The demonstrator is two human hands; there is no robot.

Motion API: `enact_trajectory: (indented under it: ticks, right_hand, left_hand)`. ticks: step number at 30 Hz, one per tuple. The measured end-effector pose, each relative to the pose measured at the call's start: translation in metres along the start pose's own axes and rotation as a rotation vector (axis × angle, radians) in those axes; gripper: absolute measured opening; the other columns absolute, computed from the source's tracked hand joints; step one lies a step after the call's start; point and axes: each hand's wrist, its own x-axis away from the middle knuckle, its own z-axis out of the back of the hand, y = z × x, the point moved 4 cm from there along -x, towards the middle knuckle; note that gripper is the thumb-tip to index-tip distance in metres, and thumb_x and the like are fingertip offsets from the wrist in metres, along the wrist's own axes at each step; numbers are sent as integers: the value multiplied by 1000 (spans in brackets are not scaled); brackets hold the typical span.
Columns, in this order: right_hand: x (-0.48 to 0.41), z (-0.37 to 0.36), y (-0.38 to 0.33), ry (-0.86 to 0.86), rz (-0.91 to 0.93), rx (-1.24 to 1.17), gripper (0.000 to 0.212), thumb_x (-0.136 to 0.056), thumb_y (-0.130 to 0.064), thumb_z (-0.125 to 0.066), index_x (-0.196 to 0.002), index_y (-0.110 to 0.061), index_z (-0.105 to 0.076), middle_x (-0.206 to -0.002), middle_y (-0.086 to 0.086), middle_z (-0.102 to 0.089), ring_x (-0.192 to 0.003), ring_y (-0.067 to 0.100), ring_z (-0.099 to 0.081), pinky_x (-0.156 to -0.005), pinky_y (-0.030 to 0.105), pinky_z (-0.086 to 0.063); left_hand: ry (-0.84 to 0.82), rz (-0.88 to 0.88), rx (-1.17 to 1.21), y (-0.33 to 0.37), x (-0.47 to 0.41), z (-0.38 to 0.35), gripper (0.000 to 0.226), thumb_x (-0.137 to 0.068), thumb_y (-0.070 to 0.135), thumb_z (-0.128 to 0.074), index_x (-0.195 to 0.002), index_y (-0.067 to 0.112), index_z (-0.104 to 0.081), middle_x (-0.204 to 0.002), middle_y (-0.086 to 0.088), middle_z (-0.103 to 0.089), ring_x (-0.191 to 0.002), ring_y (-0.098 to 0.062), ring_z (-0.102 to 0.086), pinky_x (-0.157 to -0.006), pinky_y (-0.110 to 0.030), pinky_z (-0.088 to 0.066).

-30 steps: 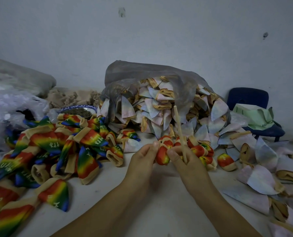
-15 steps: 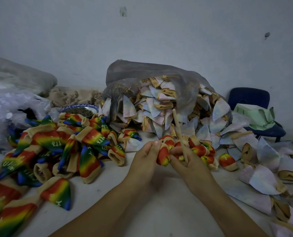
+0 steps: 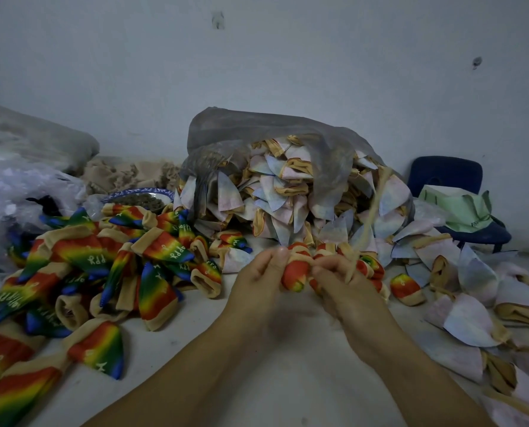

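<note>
Both hands meet over the middle of the white table (image 3: 257,380). My left hand (image 3: 258,283) pinches a bunched rainbow sock (image 3: 295,272) with a tan cuff. My right hand (image 3: 338,285) grips the same sock from the right and also holds a thin wooden stick (image 3: 364,223), which is blurred and slants up to the right. A heap of finished rainbow socks (image 3: 102,266) lies at the left. Pale inside-out socks (image 3: 287,198) spill from a grey plastic bag (image 3: 257,131) behind my hands.
More pale socks (image 3: 472,312) are strewn along the right side of the table. A blue chair (image 3: 460,208) with green cloth stands at the back right. A patterned bowl (image 3: 139,197) and clear plastic bags (image 3: 16,192) sit at the back left.
The stick, upright between my right fingers before, has swung up to the right and blurred. The sock is bunched more tightly between my hands.
</note>
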Motion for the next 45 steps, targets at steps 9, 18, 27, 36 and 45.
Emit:
enact_trajectory:
  ticks: [9, 18, 27, 36, 45]
  right_hand:
    - [7, -10, -5, -339, -159, -564, 31, -86, -15, -51, -56, -19, -56, -47, -3, -19, -34, 5, -17, -38, 19, -25]
    - [-1, 6, 7, -60, -95, -236, 38, -98, -17, -43, -62, -17, -35, -45, -1, -21, -39, 9, -17, -39, 22, -18]
    - [3, 5, 5, -90, -150, -244, 31, -95, -23, -50, -65, -13, -48, -46, -1, -26, -39, 9, -19, -40, 23, -19]
    - [8, -5, -2, -112, -146, -45, 39, -90, -44, -54, -79, -7, -57, -47, -1, -27, -41, 10, -19, -48, 29, -14]
    - [7, -6, -3, -151, -78, 60, 30, -98, -36, -47, -74, -19, -55, -53, -9, -39, -44, 3, -31, -44, 18, -29]
  left_hand:
    - [2, 228, 407, -19, -10, -2, 45, -101, 32, -50, -70, 25, -81, -85, 4, -77, -79, -1, -72, -67, -17, -53]
    - [62, -229, -151, 6, 5, 6, 35, -89, 67, -46, -116, 48, -57, -122, 33, -51, -118, 11, -48, -89, -8, -43]
    - [-190, -248, -328, 2, 5, -6, 34, -86, 39, -66, -113, 54, -52, -112, 25, -58, -108, 8, -53, -87, -8, -42]
    - [-67, -92, -217, 1, 0, 3, 25, -73, 52, -69, -90, 34, -62, -84, 20, -66, -77, 4, -62, -65, -8, -47]
    - [-16, 31, -81, -7, -3, 2, 45, -54, 77, -67, -64, 35, -59, -55, 15, -51, -52, 2, -48, -55, -12, -46]
